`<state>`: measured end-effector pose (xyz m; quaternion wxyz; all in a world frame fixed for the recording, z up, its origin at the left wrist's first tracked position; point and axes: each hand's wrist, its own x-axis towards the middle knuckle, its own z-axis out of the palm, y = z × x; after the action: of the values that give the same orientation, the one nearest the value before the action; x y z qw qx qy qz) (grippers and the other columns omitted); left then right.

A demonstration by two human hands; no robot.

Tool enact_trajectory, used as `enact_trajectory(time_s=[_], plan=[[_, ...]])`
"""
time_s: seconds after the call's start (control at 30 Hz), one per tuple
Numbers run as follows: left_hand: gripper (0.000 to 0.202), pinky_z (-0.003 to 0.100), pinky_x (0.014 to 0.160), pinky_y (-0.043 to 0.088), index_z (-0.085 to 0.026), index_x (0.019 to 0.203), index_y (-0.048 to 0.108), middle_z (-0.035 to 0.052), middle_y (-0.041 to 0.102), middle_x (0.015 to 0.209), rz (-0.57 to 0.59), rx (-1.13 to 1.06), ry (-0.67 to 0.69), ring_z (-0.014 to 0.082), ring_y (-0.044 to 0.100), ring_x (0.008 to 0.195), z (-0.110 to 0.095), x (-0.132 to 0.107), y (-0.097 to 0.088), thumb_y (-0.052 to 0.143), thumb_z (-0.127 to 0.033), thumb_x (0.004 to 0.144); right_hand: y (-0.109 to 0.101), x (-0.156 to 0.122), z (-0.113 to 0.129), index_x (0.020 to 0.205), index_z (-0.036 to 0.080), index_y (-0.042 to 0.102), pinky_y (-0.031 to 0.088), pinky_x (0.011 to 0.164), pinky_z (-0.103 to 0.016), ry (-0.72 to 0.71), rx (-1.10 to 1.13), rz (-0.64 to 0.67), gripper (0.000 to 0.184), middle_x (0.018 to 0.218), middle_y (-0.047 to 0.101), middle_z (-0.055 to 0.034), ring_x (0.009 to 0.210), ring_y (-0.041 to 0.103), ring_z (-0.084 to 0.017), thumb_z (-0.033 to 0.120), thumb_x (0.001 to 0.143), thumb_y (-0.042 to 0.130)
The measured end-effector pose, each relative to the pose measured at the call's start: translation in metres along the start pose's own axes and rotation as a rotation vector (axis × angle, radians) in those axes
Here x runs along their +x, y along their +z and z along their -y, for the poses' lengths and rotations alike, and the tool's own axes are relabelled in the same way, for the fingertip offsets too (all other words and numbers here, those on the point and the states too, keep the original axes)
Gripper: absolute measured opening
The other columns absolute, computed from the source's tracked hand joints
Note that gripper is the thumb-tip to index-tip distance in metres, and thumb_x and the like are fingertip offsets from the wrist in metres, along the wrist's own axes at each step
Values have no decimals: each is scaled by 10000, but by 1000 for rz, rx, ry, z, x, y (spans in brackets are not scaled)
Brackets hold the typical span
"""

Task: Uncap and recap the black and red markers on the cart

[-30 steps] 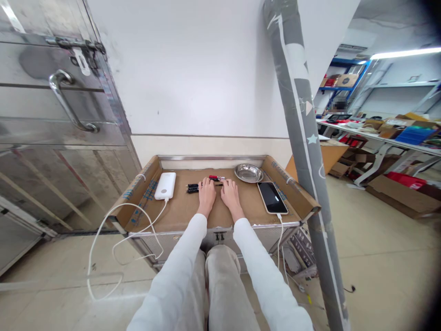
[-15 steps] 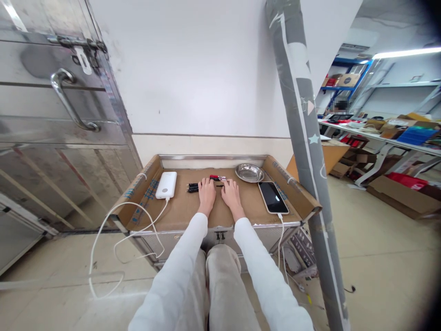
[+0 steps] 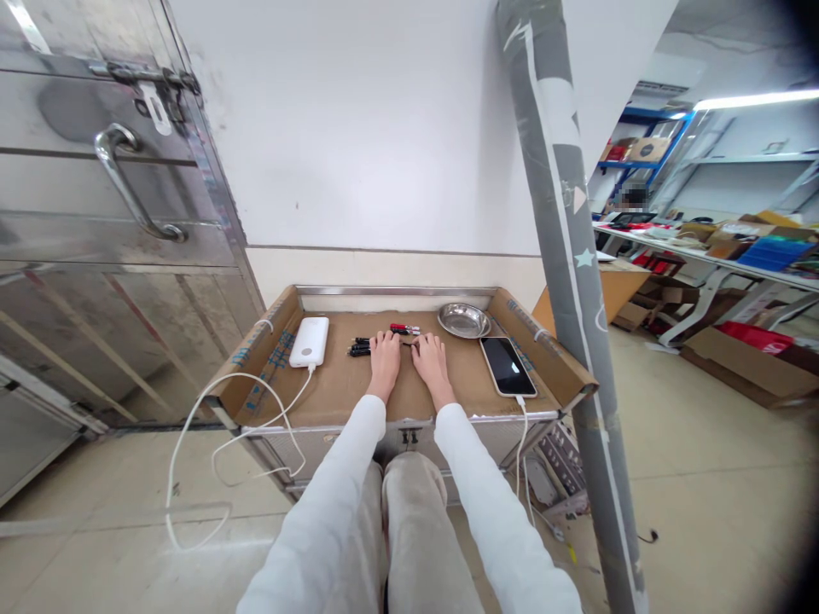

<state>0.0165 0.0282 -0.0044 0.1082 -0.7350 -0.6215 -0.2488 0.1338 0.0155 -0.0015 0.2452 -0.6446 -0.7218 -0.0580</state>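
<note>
Two hands flat, palms down, gripping nothing: left hand [image 3: 385, 365] and right hand [image 3: 431, 365] rest on the cardboard liner [image 3: 333, 388]. Fingertips reach the black pens [image 3: 358, 348], with the red pen [image 3: 403, 328] just beyond, apparently grouped within reach. Power bank [image 3: 309, 341], dish [image 3: 463, 321] and phone [image 3: 508, 367] sit out to the sides.

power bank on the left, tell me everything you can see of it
The power bank is a white, rounded slab, plastic by its look. It lies flat on the cardboard, left of the black pens and apart from the left hand. A white cable is plugged into its near end and trails off the edge toward the floor.
</note>
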Motion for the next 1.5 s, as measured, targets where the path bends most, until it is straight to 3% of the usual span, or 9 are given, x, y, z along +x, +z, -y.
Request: enact_trajectory(time_s=[0.23,0.67,0.8,0.9,1.0,1.13,1.23,1.37,1.5], plan=[[202,400,869,363,-188,959,618,106,607,1005,-8,-33,25,259,491,998,-1,-1,0,419,-184,920,3,2,-2,1016,171,593,359,867,-350,-10,-2,18,240,1051,605,-112,993,503,-232,206,944,367],[201,385,902,356,-191,1030,563,88,632,1097,94,-103,77,235,510,1030,-1,0,-6,384,-234,948,4,2,-4,1084,173,593,344,855,-341,-89,-27,22,239,1095,615,-105,1001,514,-230,236,950,405],[272,387,943,354,-199,1136,540,95,606,1202,65,-109,96,222,513,1094,-2,1,-3,344,-208,948,0,-1,-1,1034,185,614,338,844,-340,-76,-61,-23,207,1064,623,-100,981,518,-229,222,938,435],[400,419,1042,294,-203,1303,446,94,486,1387,26,-116,91,211,412,1274,-2,1,3,310,-160,930,-5,-2,1,1038,193,611,332,840,-328,-25,-44,-119,213,1049,626,-97,977,520,-217,198,938,423],[478,467,1114,200,-204,1377,381,72,421,1450,75,-128,111,211,281,1382,-1,2,9,316,-145,907,-10,-4,1,1059,198,601,329,836,-316,37,-6,-212,231,1041,628,-86,971,522,-208,219,954,397],[465,450,1143,153,-203,1356,416,62,478,1401,83,-161,178,217,288,1376,-1,3,6,352,-159,897,-11,-5,-1,1059,195,604,322,850,-309,49,46,-269,255,1032,638,-79,972,529,-202,251,970,372],[344,414,1090,261,-193,1223,533,81,562,1272,81,-180,243,239,420,1255,-2,1,-2,433,-239,896,-11,-5,-1,1058,191,604,325,853,-304,46,100,-285,272,1025,654,-74,959,544,-196,263,978,354],[204,369,956,379,-185,1022,607,72,617,1055,176,-196,332,220,534,1042,-6,-6,-11,484,-290,898,-11,-6,-1,1081,186,596,337,840,-296,58,172,-289,290,1032,672,-69,931,570,-188,255,984,331],[193,349,921,381,-184,1016,582,63,611,1014,74,-183,243,200,549,996,-7,-14,-14,434,-277,937,-12,-9,-2,1074,181,599,344,814,-295,84,185,-279,295,1009,683,-77,913,586,-188,239,982,325]])
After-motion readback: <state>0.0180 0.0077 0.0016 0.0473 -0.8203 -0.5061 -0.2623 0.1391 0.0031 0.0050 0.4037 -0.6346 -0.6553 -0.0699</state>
